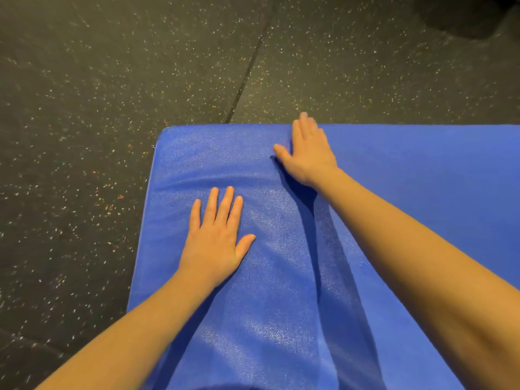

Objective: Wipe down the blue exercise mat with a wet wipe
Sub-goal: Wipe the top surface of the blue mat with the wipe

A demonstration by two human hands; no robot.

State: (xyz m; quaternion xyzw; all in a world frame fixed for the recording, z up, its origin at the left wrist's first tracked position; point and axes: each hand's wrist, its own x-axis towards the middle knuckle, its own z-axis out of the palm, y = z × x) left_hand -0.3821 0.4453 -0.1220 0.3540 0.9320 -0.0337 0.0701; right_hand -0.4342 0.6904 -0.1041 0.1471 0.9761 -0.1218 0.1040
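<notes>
The left hand (216, 235) lies flat, palm down, fingers straight and spread, holding nothing. The right hand (308, 156) also lies flat, fingertips at the far edge; whether anything sits under its palm cannot be told. Both rest on the blue exercise mat (408, 192), which lies on the speckled floor (98, 108). No wet wipe is visible. Risk: bare palms soil the surface, and pressure may deepen the ripple (197, 178) between the hands, leaving folds unwiped.

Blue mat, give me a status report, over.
Both hands open: left hand flat on blue mat, right hand at its far edge. No wipe in view. Nothing blocking.
</notes>
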